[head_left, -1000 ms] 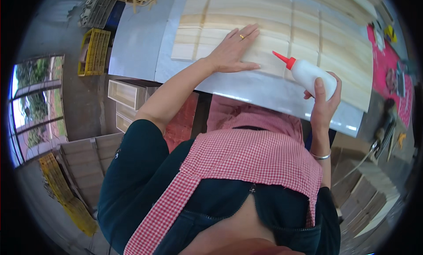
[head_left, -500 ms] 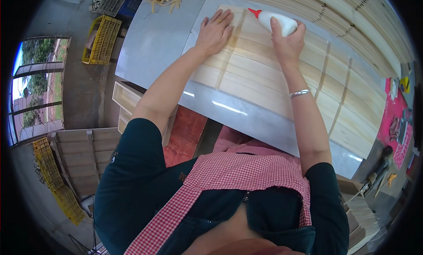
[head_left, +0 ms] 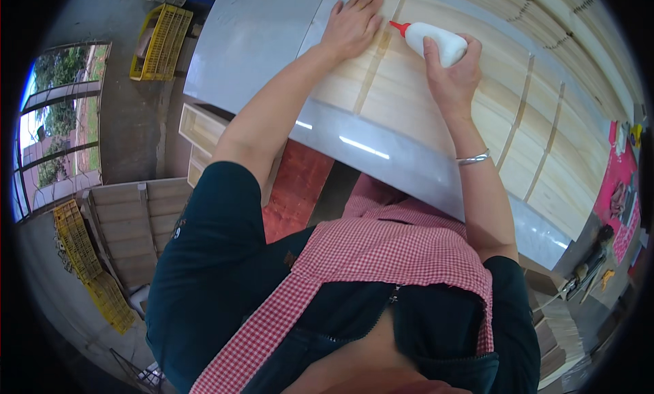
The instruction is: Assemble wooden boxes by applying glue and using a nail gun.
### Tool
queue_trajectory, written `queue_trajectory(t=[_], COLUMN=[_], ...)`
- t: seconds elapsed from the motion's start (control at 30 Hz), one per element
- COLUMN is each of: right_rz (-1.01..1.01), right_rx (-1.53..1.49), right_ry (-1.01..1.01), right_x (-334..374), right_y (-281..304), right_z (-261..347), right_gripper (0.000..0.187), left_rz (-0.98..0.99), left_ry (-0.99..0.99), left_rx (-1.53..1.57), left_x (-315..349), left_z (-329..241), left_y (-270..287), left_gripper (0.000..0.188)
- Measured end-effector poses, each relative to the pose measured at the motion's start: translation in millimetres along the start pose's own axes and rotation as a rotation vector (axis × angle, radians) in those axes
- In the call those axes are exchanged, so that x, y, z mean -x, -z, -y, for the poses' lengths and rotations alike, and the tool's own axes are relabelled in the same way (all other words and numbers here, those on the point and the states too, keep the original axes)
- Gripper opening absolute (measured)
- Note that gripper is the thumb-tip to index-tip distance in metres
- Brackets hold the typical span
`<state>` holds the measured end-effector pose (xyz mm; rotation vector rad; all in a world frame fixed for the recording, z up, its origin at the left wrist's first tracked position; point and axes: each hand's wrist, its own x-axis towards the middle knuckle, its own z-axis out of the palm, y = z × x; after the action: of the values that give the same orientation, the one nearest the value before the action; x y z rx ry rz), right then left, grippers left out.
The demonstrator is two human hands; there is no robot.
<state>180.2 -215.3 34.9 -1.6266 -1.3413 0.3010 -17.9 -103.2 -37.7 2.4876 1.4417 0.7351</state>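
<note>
My right hand (head_left: 449, 77) grips a white glue bottle (head_left: 436, 41) with a red nozzle, laid almost flat and pointing left. The nozzle tip sits beside a darker seam strip on the pale wooden panel (head_left: 422, 115). My left hand (head_left: 352, 23) lies flat, fingers spread, pressing on the panel just left of the nozzle. The panel rests on a shiny grey table (head_left: 388, 155) that runs across the view. A silver bracelet is on my right wrist.
More pale boards with dark strips stretch to the right (head_left: 545, 135). A yellow crate (head_left: 159, 41) stands on the floor at upper left. Wooden frames (head_left: 204, 132) and a red board (head_left: 296, 196) sit below the table edge. Pink paper and small tools (head_left: 616, 210) lie far right.
Both hands have shifted with the view; the bottle was swung from the right side to the seam beside my left hand, and its nozzle now touches near the strip.
</note>
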Motion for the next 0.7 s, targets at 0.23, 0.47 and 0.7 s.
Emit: queue_trajectory(t=[0.23, 0.47, 0.7], right_rz=[0.07, 0.141, 0.153], right_rx=[0.02, 0.006, 0.024], right_ry=[0.051, 0.097, 0.057], right_x=[44.1, 104.4, 140.3], right_y=[5.9, 4.1, 25.1], right_z=[-0.9, 16.1, 31.1], right_gripper=[0.05, 0.049, 0.048], left_rz=[-0.022, -0.169, -0.042], left_ry=[-0.137, -0.316, -0.267], left_rx=[0.007, -0.147, -0.07], left_x=[24.7, 80.2, 66.4], left_z=[16.6, 32.6, 27.0], left_y=[-9.7, -6.9, -17.9], left_gripper=[0.062, 0.054, 0.066])
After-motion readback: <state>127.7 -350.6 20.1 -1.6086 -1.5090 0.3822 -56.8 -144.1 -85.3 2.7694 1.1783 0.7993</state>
